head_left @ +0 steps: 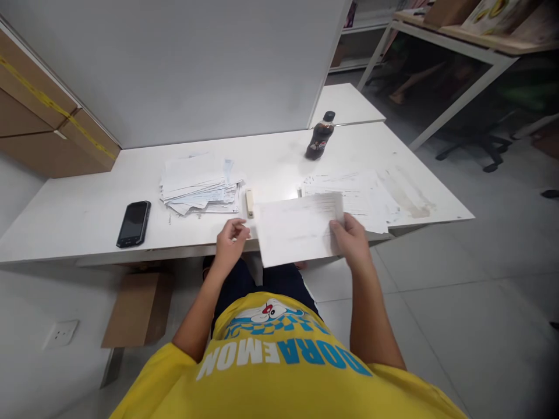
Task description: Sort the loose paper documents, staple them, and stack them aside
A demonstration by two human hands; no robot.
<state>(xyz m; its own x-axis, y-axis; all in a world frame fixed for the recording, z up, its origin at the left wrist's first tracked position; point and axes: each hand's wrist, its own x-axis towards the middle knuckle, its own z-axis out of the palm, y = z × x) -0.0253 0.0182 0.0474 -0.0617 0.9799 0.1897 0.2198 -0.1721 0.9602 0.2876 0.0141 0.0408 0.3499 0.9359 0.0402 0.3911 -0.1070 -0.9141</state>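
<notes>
My right hand (350, 237) pinches the right edge of a sheet of paper (297, 230), thumb on top, and holds it tilted over the table's front edge. Whether it is one sheet or more I cannot tell. To the left of the paper, my left hand (232, 237) has loosely curled fingers with a gap at the thumb and nothing visible in it. Just beyond that hand lies a small cream stapler (249, 202). An untidy stack of papers (192, 180) is at the left, and more papers (358, 189) lie to the right, partly hidden by the held paper.
The white table (271, 157) meets a grey panel (218, 64) at the back. A dark cola bottle (320, 137) stands upright near the panel. A black handheld phone (134, 224) lies at the left. Cardboard boxes (48, 116) fill the far left, another box (137, 305) sits below.
</notes>
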